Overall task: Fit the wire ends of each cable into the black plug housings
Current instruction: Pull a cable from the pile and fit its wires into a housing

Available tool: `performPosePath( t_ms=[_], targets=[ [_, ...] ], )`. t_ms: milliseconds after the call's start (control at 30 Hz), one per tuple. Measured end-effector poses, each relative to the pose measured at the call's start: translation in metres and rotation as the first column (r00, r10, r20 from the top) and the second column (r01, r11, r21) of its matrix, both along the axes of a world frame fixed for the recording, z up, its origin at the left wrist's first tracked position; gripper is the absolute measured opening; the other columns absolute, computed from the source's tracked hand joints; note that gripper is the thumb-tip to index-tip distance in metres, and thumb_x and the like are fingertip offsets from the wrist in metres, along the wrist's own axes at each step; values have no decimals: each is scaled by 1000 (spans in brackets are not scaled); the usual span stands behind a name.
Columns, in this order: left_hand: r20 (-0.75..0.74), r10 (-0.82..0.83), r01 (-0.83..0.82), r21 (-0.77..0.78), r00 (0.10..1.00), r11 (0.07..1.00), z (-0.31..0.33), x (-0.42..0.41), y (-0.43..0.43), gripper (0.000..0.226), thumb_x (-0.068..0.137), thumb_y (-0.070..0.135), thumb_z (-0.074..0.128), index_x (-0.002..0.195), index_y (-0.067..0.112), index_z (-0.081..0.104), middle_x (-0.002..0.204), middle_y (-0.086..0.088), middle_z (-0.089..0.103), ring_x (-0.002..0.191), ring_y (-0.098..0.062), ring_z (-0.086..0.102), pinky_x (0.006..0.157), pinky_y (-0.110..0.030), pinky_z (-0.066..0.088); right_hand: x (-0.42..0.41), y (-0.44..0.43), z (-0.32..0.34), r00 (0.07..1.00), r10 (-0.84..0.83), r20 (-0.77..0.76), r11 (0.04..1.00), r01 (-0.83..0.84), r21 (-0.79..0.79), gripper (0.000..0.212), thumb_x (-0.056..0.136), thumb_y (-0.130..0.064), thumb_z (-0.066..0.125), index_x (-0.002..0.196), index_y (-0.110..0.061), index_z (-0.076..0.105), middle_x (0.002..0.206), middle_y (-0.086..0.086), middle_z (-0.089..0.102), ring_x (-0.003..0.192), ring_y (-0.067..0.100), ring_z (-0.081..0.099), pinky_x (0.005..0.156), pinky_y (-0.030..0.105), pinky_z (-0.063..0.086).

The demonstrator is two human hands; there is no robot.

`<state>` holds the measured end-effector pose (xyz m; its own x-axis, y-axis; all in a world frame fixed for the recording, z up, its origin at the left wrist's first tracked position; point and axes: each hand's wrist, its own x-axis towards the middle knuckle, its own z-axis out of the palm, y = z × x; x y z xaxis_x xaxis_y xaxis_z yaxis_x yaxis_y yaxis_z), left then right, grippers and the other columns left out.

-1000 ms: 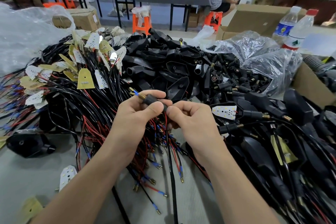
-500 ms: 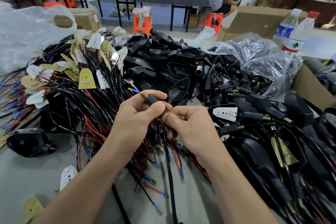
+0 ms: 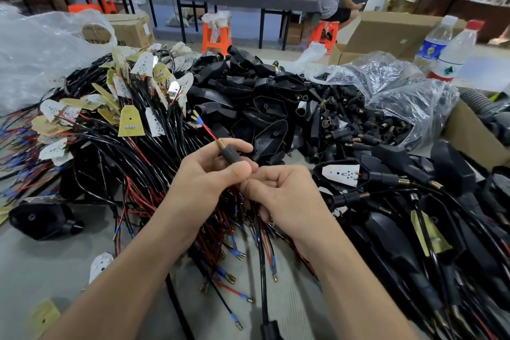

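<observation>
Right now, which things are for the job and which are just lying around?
For the job: left hand pinching the black plug; right hand holding the black cable; red wire poking out of the plug; heap of cables; bag of plugs.
Just lying about: blue-label bottle; red-cap bottle; cardboard box; orange stool.

Grey table [image 3: 41, 265] under cables [image 3: 116, 152], housings [image 3: 248, 102].

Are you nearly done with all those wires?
Not nearly. Some finished cables lie on the right. The left hand holds a plug with wires poking out, and the right hand pinches its cable. A big pile of bare cables and loose plugs wait.
</observation>
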<state>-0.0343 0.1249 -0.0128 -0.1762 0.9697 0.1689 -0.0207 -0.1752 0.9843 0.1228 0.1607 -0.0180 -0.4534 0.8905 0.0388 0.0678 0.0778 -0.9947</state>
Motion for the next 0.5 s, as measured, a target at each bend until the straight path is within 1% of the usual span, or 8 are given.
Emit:
performPosePath(
  t_ms=[67, 100, 167, 233, 300, 367, 433, 500],
  targets=[
    [-11, -36, 36, 15, 999, 999, 0, -1, 0, 22, 84, 24, 69, 102, 30, 79, 104, -7, 79, 95, -19, 76, 79, -23, 58, 2, 1, 0, 999, -6, -36, 1000, 6, -20, 4, 88, -13, 77, 87, -10, 78, 57, 17, 60, 46, 15, 47, 47, 21, 40],
    [-1, -47, 47, 10, 999, 999, 0, -1, -1, 21, 87, 28, 66, 104, 30, 79, 108, -6, 78, 99, -19, 76, 78, -22, 58, 3, 2, -1, 999, 4, -47, 999, -5, -38, 6, 87, -13, 78, 92, -11, 77, 56, 15, 61, 48, 16, 50, 52, 23, 44],
    [12, -66, 66, -21, 998, 998, -2, -1, -2, 28, 94, 41, 57, 108, 31, 79, 115, -2, 77, 107, -19, 74, 79, -24, 58, 5, 4, -1, 999, 23, -49, 997, -27, -76, 17, 83, -11, 81, 99, -10, 75, 56, 13, 63, 50, 17, 52, 57, 28, 47],
    [-6, -73, 72, -48, 997, 996, -4, 0, -2, 35, 97, 48, 50, 111, 34, 79, 118, 2, 76, 112, -18, 72, 90, -33, 57, 5, 3, -1, 997, 64, -52, 994, -69, -85, 16, 78, -11, 82, 93, -14, 75, 57, 10, 64, 49, 18, 50, 57, 30, 45],
    [-17, -92, 91, -70, 996, 993, -4, 0, -1, 35, 97, 46, 51, 114, 33, 78, 119, 1, 77, 117, -22, 70, 104, -47, 51, 4, 2, 0, 989, 126, -73, 986, -133, -97, 17, 73, -10, 81, 88, -16, 76, 54, 5, 63, 48, 17, 50, 58, 29, 45],
    [-14, -124, 122, -86, 992, 989, -4, -1, -1, 31, 95, 41, 56, 113, 30, 79, 119, -2, 77, 120, -26, 69, 109, -53, 47, 4, 1, 1, 985, 152, -84, 982, -160, -102, 24, 70, -5, 80, 93, -11, 76, 52, 3, 61, 46, 14, 50, 59, 26, 46],
    [9, -130, 130, -90, 992, 987, -6, -1, 0, 27, 93, 37, 59, 107, 27, 80, 119, -3, 77, 118, -25, 70, 105, -50, 51, 4, 1, 1, 991, 121, -62, 988, -126, -92, 29, 71, 4, 81, 97, -8, 76, 52, 3, 60, 44, 13, 51, 57, 25, 48],
    [90, -126, 133, -81, 988, 988, -6, -1, 0, 25, 94, 35, 59, 99, 25, 81, 117, -3, 77, 111, -22, 73, 91, -38, 58, 4, 2, 2, 997, 36, -61, 994, -42, -104, 30, 72, 9, 83, 98, -4, 74, 54, 3, 61, 45, 14, 52, 54, 25, 47]
  ],
)
